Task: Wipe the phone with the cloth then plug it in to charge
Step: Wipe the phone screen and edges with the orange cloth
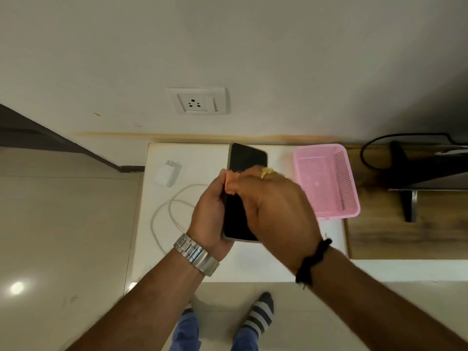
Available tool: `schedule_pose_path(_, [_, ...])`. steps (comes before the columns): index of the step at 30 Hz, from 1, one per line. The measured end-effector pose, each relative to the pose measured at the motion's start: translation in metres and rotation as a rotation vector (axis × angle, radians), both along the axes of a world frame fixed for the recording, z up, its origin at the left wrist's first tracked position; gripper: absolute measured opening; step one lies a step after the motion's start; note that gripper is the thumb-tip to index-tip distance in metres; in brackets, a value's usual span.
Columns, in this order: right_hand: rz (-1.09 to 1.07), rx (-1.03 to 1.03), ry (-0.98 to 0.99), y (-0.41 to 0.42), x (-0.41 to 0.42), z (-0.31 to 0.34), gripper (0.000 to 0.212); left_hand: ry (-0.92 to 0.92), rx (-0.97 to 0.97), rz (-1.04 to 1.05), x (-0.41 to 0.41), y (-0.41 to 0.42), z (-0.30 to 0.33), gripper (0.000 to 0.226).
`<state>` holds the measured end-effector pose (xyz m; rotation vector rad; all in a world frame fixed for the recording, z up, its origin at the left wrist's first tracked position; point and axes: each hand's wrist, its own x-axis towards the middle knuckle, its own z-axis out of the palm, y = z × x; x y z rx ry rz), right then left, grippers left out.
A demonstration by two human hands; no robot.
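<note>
Head view: a white bench (177,262) stands against a pale wall with a socket (198,101). The left hand (210,214) grips the phone (247,158); the right hand (276,206) pinches the cloth (231,182) against it.

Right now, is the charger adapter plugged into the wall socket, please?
No, the charger adapter lies on the white table, below the empty wall socket.

A small white rectangular table (253,264) stands against the wall. Near its far left corner lies a white plastic charger adapter (167,174); a white coiled cable (166,211) lies along the left edge. A pink perforated plastic basket (326,181) sits at the far right corner, overhanging the right edge.
</note>
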<state>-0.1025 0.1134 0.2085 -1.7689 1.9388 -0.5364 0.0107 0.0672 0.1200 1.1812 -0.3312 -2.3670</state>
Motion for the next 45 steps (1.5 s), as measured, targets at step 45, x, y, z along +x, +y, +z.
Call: schedule_pose_path(45, [-0.034,-0.436,0.185,0.041,0.021,-0.054,0.016,0.110,-0.041,0.077,-0.008,-0.021,0.013,0.073])
